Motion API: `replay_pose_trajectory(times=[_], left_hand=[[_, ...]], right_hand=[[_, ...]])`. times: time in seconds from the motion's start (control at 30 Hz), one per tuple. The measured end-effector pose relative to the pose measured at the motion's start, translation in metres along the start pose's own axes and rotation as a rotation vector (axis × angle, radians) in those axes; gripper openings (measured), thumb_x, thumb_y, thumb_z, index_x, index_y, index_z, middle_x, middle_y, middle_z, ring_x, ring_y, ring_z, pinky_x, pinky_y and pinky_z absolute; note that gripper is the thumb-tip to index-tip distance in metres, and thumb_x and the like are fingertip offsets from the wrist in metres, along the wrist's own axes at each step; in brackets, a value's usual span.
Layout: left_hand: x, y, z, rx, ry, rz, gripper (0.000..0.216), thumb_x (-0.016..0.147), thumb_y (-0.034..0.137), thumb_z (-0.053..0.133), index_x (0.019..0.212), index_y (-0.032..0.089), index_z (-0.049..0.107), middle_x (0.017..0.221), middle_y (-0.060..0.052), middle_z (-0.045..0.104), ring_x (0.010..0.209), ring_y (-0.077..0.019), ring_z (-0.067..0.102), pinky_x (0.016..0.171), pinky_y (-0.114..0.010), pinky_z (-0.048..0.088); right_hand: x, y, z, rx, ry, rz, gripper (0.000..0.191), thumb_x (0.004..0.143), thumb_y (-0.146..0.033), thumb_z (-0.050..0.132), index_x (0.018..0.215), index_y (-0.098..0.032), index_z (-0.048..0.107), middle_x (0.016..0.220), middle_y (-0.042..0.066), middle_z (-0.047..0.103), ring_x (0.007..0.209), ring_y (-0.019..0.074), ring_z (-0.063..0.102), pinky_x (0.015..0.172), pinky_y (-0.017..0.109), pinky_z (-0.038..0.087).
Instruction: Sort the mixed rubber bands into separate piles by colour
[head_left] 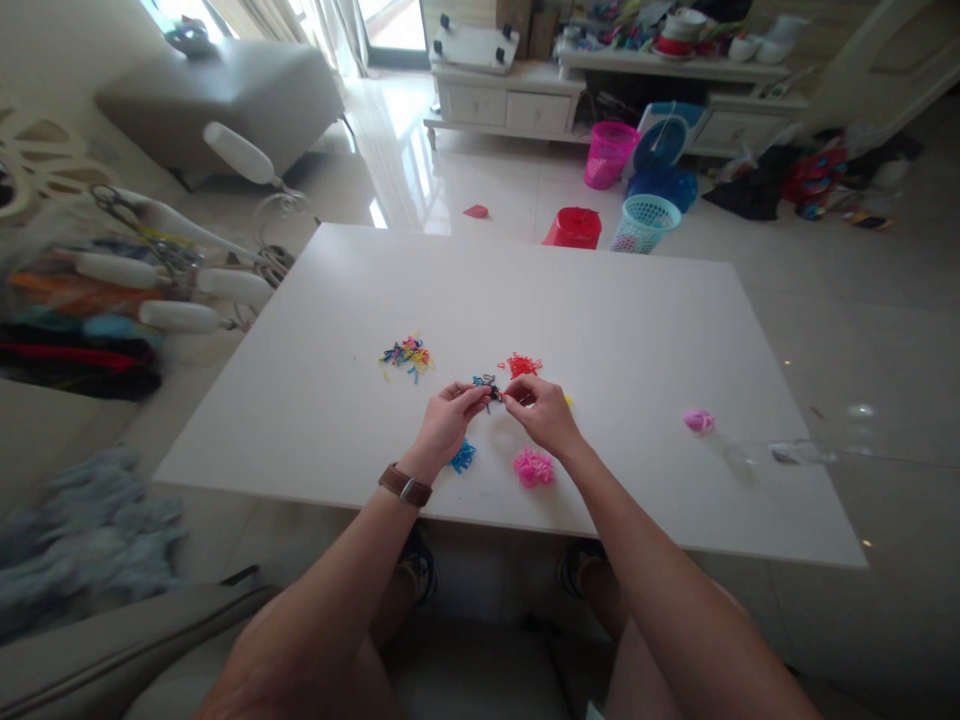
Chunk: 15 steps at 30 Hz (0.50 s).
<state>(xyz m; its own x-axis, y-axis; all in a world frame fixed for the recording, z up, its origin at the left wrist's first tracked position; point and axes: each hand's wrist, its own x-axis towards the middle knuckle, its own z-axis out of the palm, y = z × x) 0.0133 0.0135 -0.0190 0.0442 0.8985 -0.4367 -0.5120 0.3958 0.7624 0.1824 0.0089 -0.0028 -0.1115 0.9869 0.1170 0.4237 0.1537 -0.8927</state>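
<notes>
Above the middle of the white table [390, 280], my left hand [448, 412] pinches a small dark bunch of what look like rubber bands [493, 391]. Close against it, the fingertips of my right hand [541, 408] are closed on a tiny red band [503, 396]. Just beyond my hands lies a pile of red bands [523, 364]. A mixed-colour pile [406, 352] is farther left. Blue bands [463, 457] show beside my left wrist, partly hidden, and a pink pile [534, 467] sits below my right hand. A bit of yellow [568, 400] peeks out behind my right hand.
A pink-purple bundle [699, 421] and a clear object [802, 453] are toward the table's right side. Beyond the far edge stand a red stool [574, 228] and a pale blue basket [646, 222]. White lamp-like arms [238, 153] rise at the left edge.
</notes>
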Motion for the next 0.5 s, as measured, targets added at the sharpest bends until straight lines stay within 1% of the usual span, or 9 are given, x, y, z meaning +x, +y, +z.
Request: replay_pose_trajectory(times=[0.1, 0.17, 0.27, 0.33, 0.5], left_hand=[[-0.0002, 0.0004, -0.0008, 0.13, -0.012, 0.086, 0.032, 0.065, 0.025, 0.087, 0.081, 0.017, 0.06, 0.077, -0.005, 0.076, 0.068, -0.013, 0.07, 0.069, -0.024, 0.053], [-0.0001, 0.0012, -0.0013, 0.235, -0.047, 0.163, 0.029, 0.068, 0.029, 0.084, 0.082, 0.018, 0.062, 0.074, -0.004, 0.075, 0.066, -0.014, 0.069, 0.067, -0.026, 0.053], [-0.0001, 0.0025, -0.0017, 0.384, -0.102, 0.232, 0.021, 0.073, 0.032, 0.08, 0.085, 0.016, 0.072, 0.076, -0.005, 0.076, 0.07, -0.0154, 0.07, 0.072, -0.028, 0.055], [-0.0005, 0.0028, -0.0019, 0.466, -0.128, 0.244, 0.022, 0.075, 0.032, 0.079, 0.088, 0.015, 0.077, 0.078, -0.006, 0.076, 0.074, -0.0173, 0.07, 0.076, -0.031, 0.056], [-0.0023, 0.0013, -0.0016, 0.579, -0.151, 0.258, 0.026, 0.072, 0.035, 0.082, 0.088, 0.016, 0.079, 0.085, -0.008, 0.078, 0.08, -0.0207, 0.072, 0.081, -0.034, 0.056]], right_hand=[[-0.0003, 0.0015, -0.0012, -0.003, -0.005, 0.011, 0.006, 0.08, -0.021, 0.063, 0.075, -0.019, 0.067, 0.072, 0.0, 0.07, 0.068, 0.0144, 0.064, 0.068, 0.027, 0.05], [-0.0002, 0.002, -0.0016, -0.002, -0.009, 0.018, 0.006, 0.08, -0.02, 0.064, 0.075, -0.019, 0.067, 0.072, 0.0, 0.07, 0.068, 0.0146, 0.065, 0.069, 0.027, 0.05], [0.0003, 0.0021, -0.002, -0.009, -0.01, 0.025, 0.006, 0.08, -0.02, 0.064, 0.075, -0.019, 0.067, 0.072, 0.0, 0.071, 0.068, 0.0147, 0.065, 0.068, 0.027, 0.05], [0.0006, 0.0016, -0.0024, -0.019, -0.008, 0.029, 0.006, 0.08, -0.019, 0.064, 0.075, -0.019, 0.068, 0.072, 0.0, 0.071, 0.067, 0.0146, 0.065, 0.068, 0.027, 0.05], [0.0004, 0.0005, -0.0033, -0.028, -0.023, 0.033, 0.006, 0.08, -0.018, 0.065, 0.074, -0.019, 0.068, 0.071, 0.0, 0.07, 0.067, 0.014, 0.064, 0.067, 0.026, 0.049]])
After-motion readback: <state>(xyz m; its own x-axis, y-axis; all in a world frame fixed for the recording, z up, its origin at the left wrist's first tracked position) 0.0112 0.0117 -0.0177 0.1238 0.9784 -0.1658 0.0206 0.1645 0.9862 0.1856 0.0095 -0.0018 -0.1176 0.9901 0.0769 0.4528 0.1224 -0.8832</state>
